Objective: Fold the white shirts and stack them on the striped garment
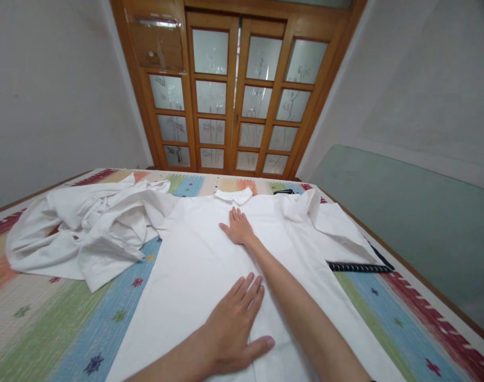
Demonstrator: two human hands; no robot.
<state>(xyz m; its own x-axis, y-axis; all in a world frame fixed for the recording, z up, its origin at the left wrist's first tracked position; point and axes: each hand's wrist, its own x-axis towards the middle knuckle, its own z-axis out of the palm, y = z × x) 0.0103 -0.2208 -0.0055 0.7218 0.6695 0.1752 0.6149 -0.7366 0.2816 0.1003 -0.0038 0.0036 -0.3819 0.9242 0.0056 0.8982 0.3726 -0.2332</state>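
Observation:
A white collared shirt (198, 254) lies spread out in front of me, its collar (234, 197) at the far end and its front facing up. My left hand (237, 323) rests palm down on the lower front, fingers stretched out and thumb spread to the right. Farther up, just below the collar, my right hand (237, 225) lies flat on the cloth with its fingers apart. Neither hand grips anything. The shirt's right-hand sleeve (341, 228) is spread outward with loose folds. On the left, its other sleeve runs toward a crumpled heap of white cloth (94, 228).
A striped, multicoloured cloth (38, 323) covers the table. Under the right sleeve a dark spiral-edged item (359, 267) sticks out. Another small black object (283, 192) lies near the far edge. Beyond stand wooden glass-paned doors (236, 95); a pale green panel (416, 223) is at right.

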